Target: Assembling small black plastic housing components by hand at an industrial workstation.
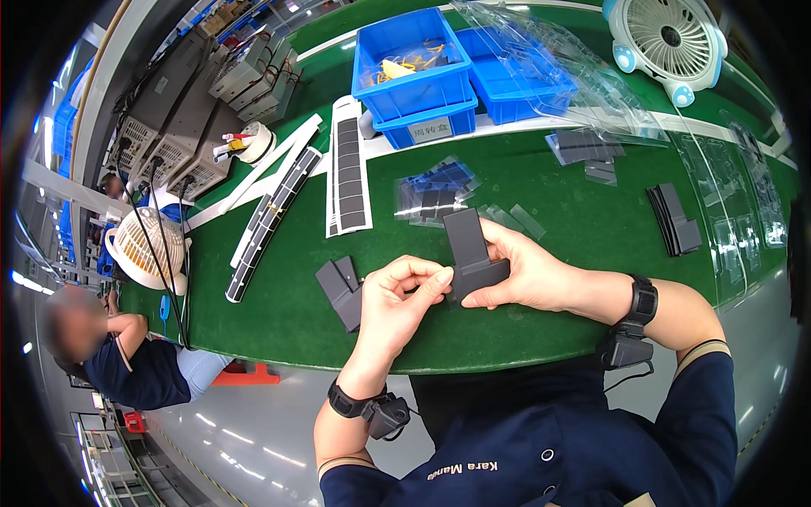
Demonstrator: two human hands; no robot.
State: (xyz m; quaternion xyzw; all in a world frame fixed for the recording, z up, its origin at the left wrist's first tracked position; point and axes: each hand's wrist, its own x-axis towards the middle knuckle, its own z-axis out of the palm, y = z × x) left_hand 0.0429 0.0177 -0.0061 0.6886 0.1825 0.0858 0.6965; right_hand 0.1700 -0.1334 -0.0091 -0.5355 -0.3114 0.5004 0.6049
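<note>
My right hand (534,269) grips a dark grey L-shaped plastic part (466,241) above the front of the green table, thumb on its lower edge and fingers behind it. The fingers of my left hand (400,297) are pinched together at the part's lower left edge. Whatever lies between those fingertips is too small to make out. Just left of that hand, more dark L-shaped parts (338,287) lie on the table, partly hidden by it. A stack of similar dark parts (673,221) rests at the right.
Ahead are clear and blue film pieces (439,188), dark strips on white backing (348,169), and blue bins (411,72). Clear plastic trays (726,198) lie at right. A white fan (667,38) stands far right, another fan (148,245) at left near a seated person (139,363).
</note>
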